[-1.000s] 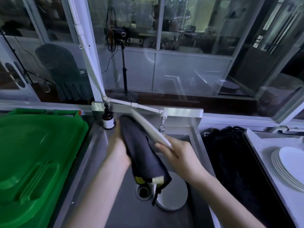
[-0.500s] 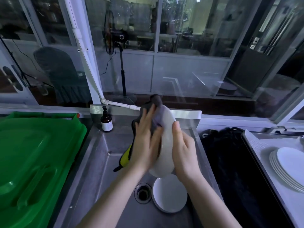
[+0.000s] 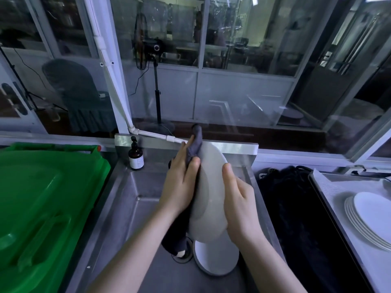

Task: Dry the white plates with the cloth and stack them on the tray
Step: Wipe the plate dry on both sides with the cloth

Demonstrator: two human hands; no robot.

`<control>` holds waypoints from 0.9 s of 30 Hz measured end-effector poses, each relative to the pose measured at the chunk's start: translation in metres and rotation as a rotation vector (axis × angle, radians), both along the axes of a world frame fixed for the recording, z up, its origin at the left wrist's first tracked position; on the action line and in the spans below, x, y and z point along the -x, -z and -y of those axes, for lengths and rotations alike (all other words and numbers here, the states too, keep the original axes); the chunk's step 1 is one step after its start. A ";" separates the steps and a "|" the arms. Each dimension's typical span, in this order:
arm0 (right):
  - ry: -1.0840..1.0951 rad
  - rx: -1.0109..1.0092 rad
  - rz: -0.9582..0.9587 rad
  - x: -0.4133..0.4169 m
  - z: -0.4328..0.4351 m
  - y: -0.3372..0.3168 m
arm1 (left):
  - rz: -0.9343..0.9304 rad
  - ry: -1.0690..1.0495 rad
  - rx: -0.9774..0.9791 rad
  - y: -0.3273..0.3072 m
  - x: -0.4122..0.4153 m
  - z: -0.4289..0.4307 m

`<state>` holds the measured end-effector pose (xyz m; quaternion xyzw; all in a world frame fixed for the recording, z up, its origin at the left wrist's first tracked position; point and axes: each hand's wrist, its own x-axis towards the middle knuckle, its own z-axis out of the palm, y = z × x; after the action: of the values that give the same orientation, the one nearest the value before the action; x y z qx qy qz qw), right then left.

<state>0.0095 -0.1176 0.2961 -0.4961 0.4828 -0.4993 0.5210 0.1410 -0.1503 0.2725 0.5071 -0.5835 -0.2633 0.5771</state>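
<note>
No text, brand or number can be read anywhere here. Only the small brown bottle (image 3: 136, 157) carries a pale label (image 3: 136, 162), but its print is too small and too blurred to make out.

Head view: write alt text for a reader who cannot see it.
Over a steel sink, the right hand grips a white plate upright while the left hand holds a dark cloth against it. A second plate lies in the sink; a plate stack sits on the tray at right.
</note>
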 end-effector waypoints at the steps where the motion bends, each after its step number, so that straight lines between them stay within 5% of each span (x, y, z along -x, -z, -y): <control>1: -0.003 -0.023 0.028 0.004 -0.001 -0.001 | 0.012 0.011 -0.010 0.003 -0.003 -0.001; 8: 0.015 -0.113 0.150 0.037 0.006 -0.005 | 0.055 -0.021 -0.072 0.027 -0.015 -0.026; 15: -0.076 -0.138 0.091 0.027 0.011 -0.003 | 0.397 0.093 0.140 0.008 -0.002 -0.017; 22: 0.131 -0.138 0.234 0.046 0.030 -0.018 | 0.055 -0.074 -0.086 0.035 -0.018 -0.033; 27: 0.248 -0.153 0.525 0.045 0.038 -0.018 | 0.120 -0.015 0.108 0.048 0.014 -0.057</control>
<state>-0.0353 -0.1557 0.3146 -0.2465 0.4247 -0.6324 0.5991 0.1267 -0.0937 0.2247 0.4946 -0.6266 -0.1964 0.5694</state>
